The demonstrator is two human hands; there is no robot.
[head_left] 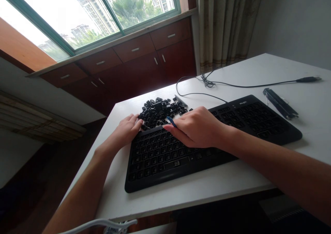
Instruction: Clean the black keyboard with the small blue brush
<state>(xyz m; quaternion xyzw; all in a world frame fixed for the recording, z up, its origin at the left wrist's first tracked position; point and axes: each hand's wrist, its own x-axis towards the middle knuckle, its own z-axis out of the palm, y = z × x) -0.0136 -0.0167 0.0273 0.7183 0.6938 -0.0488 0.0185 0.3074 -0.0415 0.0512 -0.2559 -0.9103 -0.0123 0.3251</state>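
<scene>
A black keyboard (pixel 150 179) with its keycaps off lies across the table, rows of bare key sockets showing. Behind its left part is a heap of loose black keycaps (pixel 152 111). At the left edge of that heap, my left hand (pixel 128 128) rests with fingers stretched out, the fingertips against the keycaps and nothing visibly gripped. My right hand (pixel 199 127) is closed over the middle of the keyboard, around a slim blue tool (pixel 171 121). Only a short blue piece sticks out past the fingers, so its kind cannot be made out.
The keyboard's black cable (pixel 240 86) runs over the back of the white table (pixel 279 68) to a USB plug (pixel 309 79). A long dark piece (pixel 280 103) with thin wires lies at the right. Beyond the table are wooden cabinets (pixel 139 71) and a window.
</scene>
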